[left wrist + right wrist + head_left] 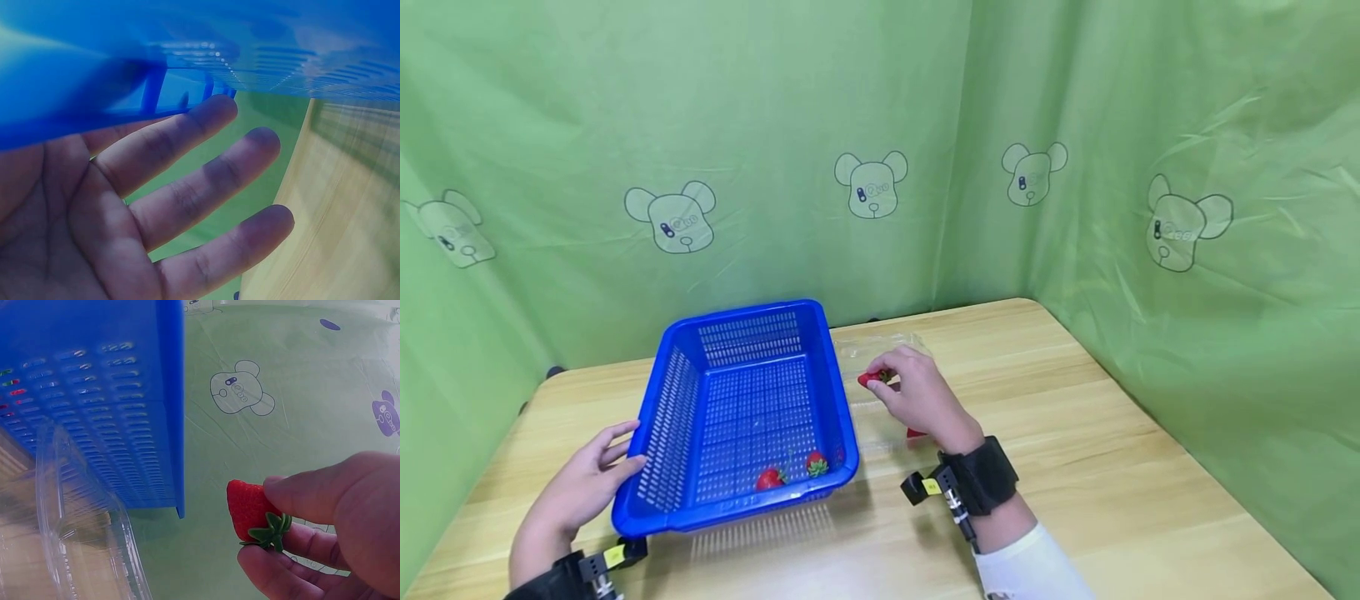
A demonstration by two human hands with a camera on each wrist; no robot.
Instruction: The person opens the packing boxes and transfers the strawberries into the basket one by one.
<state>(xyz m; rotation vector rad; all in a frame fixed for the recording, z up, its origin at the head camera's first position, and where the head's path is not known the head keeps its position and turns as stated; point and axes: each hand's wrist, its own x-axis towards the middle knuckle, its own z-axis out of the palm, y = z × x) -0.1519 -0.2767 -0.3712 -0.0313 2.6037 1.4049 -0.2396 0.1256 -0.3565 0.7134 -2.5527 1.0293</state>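
Observation:
A blue plastic basket (842, 400) with slotted walls stands on the table. Two red strawberries, one (769, 479) and another (817, 464), lie inside at its near end. My left hand (583, 479) holds the basket's left rim, thumb over the top and fingers along the outer side; the left wrist view shows three fingers spread below the rim. Right of the basket, my right hand (917, 396) pinches a strawberry (250, 509) between thumb and fingers, its green leaves toward the palm. The hand is over a clear plastic box (56, 519).
Red shows beside the right wrist, partly hidden by it, at the clear box's near end. The wooden table (1075, 467) extends right and toward me. A green curtain (760, 100) with bear-head drawings stands behind and on both sides.

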